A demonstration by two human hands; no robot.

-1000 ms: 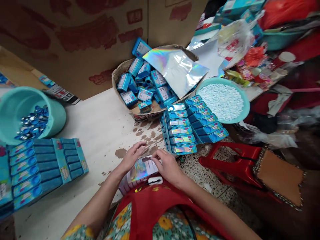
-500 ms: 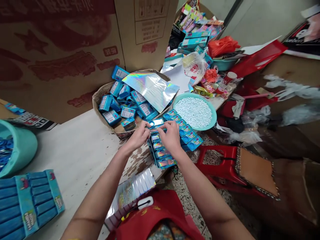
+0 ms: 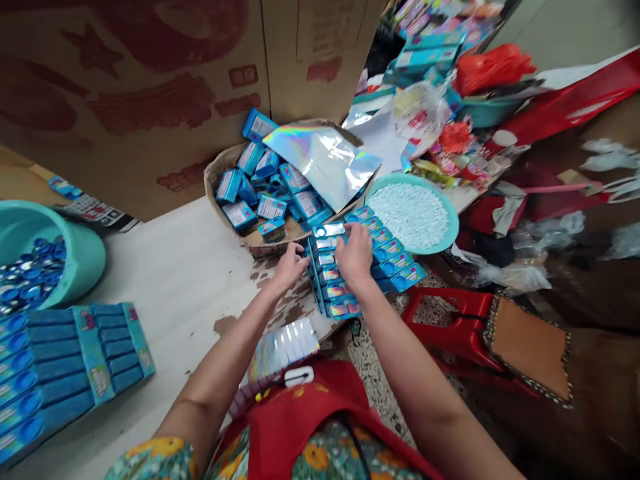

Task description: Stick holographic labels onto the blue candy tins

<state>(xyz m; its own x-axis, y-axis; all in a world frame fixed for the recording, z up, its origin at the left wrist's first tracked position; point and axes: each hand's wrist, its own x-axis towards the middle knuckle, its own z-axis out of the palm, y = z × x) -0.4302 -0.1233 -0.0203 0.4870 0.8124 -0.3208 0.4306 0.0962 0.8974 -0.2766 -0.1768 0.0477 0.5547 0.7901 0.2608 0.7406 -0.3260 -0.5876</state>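
Note:
Rows of small blue boxes (image 3: 335,275) with shiny labels stand at the table's front edge. My right hand (image 3: 356,257) lies over their upper right part, fingers bent onto the boxes near the topmost one. At their left side is my left hand (image 3: 291,265), its fingers curled with the tips by the top left corner; whether it grips anything is too small to tell. More blue boxes with round recesses (image 3: 389,250) adjoin on the right. A carton (image 3: 225,230) behind holds loose blue boxes and a holographic sheet (image 3: 325,160).
A teal basin (image 3: 453,230) of white pellets stands right of the carton. On the left are a teal bucket (image 3: 90,250) of blue discs and stacked blue packs (image 3: 90,353). A red stool (image 3: 450,300) stands at the right, cluttered goods behind.
The view has shifted, so the scene sits further right and more of the bucket shows. My left hand has moved away from the topmost box to the left side, apart from my right hand.

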